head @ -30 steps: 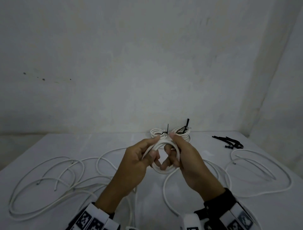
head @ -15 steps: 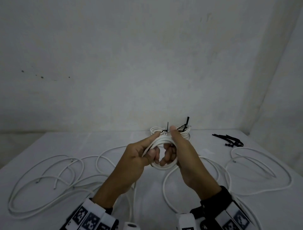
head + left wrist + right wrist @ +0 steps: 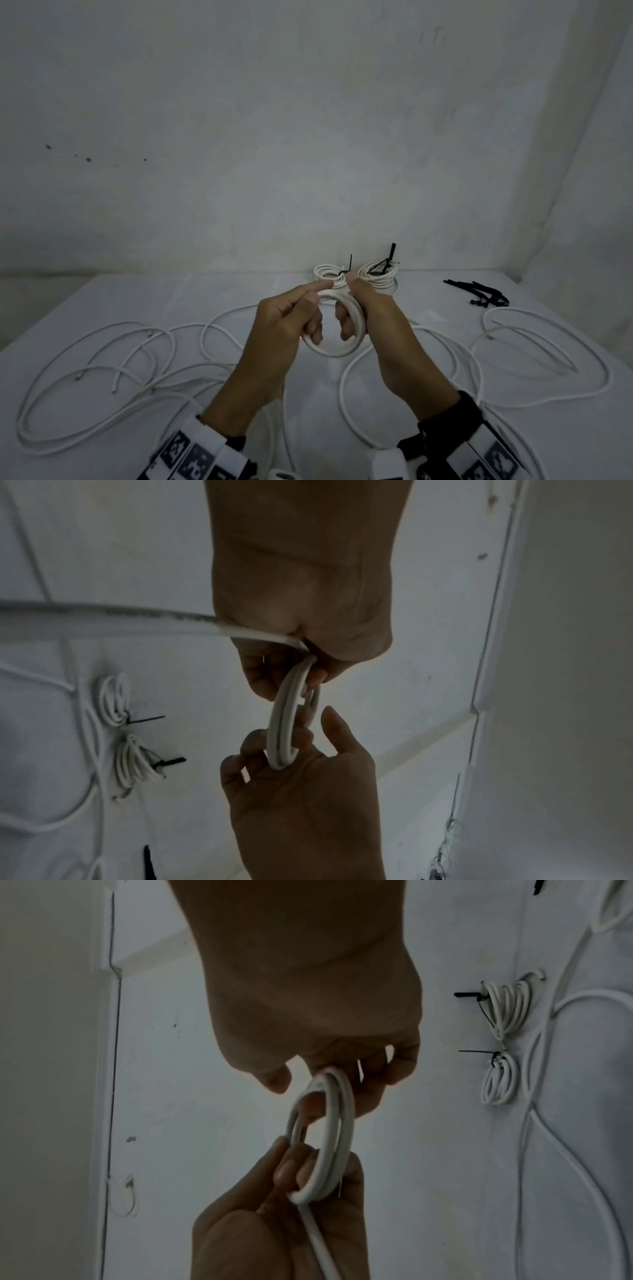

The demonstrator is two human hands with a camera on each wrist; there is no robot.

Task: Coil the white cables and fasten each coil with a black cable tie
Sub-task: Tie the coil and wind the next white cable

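The left hand (image 3: 281, 329) and right hand (image 3: 376, 329) both have their fingers curled round a small white cable coil (image 3: 337, 349), held up between them above the table (image 3: 102, 308). Just beyond the fingertips sit two tied coils (image 3: 378, 274), and spare black cable ties (image 3: 479, 294) lie off past the right hand.

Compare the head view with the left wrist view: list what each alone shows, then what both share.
Head only: the pile of spare black ties at the table's far right and the loose cables on the left. Left wrist only: the cable tail running out of the left hand. Both: the coil that both hands hold, the right hand, and two tied coils.
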